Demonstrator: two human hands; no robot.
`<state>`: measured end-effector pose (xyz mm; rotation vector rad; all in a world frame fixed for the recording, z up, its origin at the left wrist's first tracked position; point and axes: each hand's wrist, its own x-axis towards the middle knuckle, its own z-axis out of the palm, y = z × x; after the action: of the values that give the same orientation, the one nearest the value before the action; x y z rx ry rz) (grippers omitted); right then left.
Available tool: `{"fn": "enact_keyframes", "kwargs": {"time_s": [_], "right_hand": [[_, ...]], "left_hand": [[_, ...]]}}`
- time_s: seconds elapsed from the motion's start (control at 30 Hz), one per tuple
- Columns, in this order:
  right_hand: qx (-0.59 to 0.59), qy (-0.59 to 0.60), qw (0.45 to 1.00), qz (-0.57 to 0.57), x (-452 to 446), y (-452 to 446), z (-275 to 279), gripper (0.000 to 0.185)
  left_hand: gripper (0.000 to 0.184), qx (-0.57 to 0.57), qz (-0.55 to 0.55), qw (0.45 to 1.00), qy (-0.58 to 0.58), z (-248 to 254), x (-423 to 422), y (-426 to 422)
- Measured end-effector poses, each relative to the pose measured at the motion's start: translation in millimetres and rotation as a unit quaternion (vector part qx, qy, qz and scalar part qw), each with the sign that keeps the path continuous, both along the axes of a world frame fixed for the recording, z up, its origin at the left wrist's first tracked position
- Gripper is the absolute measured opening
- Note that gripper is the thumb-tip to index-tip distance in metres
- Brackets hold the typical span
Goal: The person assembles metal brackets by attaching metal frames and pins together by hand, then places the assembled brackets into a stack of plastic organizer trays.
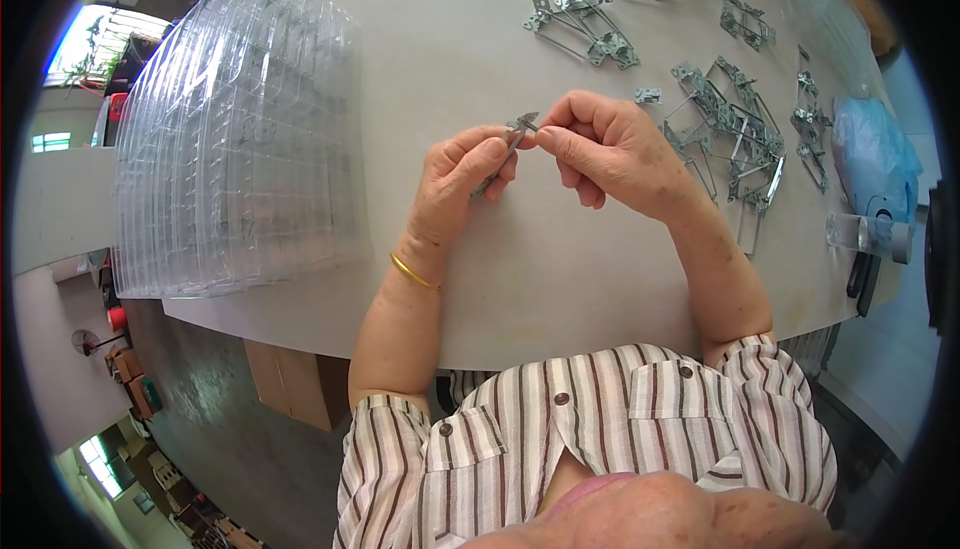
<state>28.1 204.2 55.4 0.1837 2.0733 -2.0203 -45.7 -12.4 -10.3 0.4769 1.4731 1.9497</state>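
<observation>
Left hand (455,174): thumb and fingers closed around a slim metal part (513,145);
Right hand (612,154): thumb and forefinger pinched narrow on the metal part's far end;
Metal part: tilted between both hands, above the pale table (560,279);
Metal plate (648,96): small, just beside the right hand;
Wire-and-bracket pieces (742,121): scattered far and right;
Clear trays (240,149): stacked at left;
Blue bag (876,154): right edge.

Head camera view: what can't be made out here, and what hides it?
Head view:
Slim grey metal part: partly covered by the left hand and right hand.
Stacked clear plastic trays: insides obscured by layered walls.
Translucent blue plastic bag: contents, if any, hidden by its creased film.
Small flat grey metal piece: detail too small.
</observation>
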Motion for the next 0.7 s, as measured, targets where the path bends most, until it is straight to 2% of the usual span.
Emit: {"fn": "enact_keyframes", "kwargs": {"time_s": [0.13, 0.23, 0.33, 0.53, 0.63, 0.7], "right_hand": [[0.005, 0.007, 1.000, -0.015, 0.8, -2.1, -2.3, 0.018], [-0.013, 0.001, 1.000, -0.025, 1.8, -4.3, -0.9, 0.018], [-0.022, 0.002, 0.999, -0.026, 1.3, -2.8, -3.1, 0.018], [-0.010, -0.002, 1.000, 0.023, 1.8, 1.9, -3.9, 0.018], [0.042, -0.026, 0.997, 0.061, 0.9, 13.2, 5.3, 0.017], [0.058, -0.027, 0.997, 0.042, 0.3, 21.1, 4.1, 0.017]], "left_hand": [[0.027, -0.020, -0.006, 1.000, 0.018, 0.8, 2.5, 1.1], [0.035, -0.041, -0.023, 0.998, 0.039, -4.1, 0.4, -2.2], [0.035, -0.044, -0.022, 0.998, 0.044, -2.5, 1.1, -1.6], [0.036, -0.050, -0.007, 0.998, 0.049, -3.5, 1.2, -2.0], [0.025, -0.025, 0.017, 0.999, 0.013, -0.5, 2.0, 0.4], [0.025, -0.019, 0.019, 1.000, 0.013, -2.1, 1.5, 0.3]]}}
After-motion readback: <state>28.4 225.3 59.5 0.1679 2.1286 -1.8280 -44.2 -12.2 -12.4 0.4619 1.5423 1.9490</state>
